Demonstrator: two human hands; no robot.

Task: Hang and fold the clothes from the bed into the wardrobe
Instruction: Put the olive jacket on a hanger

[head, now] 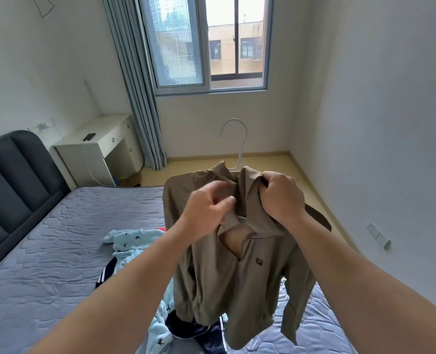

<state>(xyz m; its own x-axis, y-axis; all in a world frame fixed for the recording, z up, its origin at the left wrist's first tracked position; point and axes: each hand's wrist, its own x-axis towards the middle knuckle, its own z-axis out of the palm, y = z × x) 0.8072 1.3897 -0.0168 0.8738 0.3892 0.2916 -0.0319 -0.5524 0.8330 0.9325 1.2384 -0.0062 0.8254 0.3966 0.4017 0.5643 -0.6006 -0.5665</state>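
Note:
A brown collared jacket (240, 272) hangs in the air over the bed (58, 251), draped on a white hanger (234, 139) whose hook sticks up above the collar. My right hand (283, 198) grips the jacket's right collar and shoulder in a fist. My left hand (208, 210) is blurred, its fingers curled at the collar's front opening; I cannot tell whether they pinch the cloth. On the bed below lie a light blue garment with bird prints (132, 241) and a dark navy garment with white stripes (107, 273).
A dark grey padded headboard (12, 180) stands at the left. A white desk (97, 146) with a phone (89, 136) sits by the grey curtain (140, 98) under the window (206, 42). White walls and a strip of yellow floor (275, 164) lie to the right.

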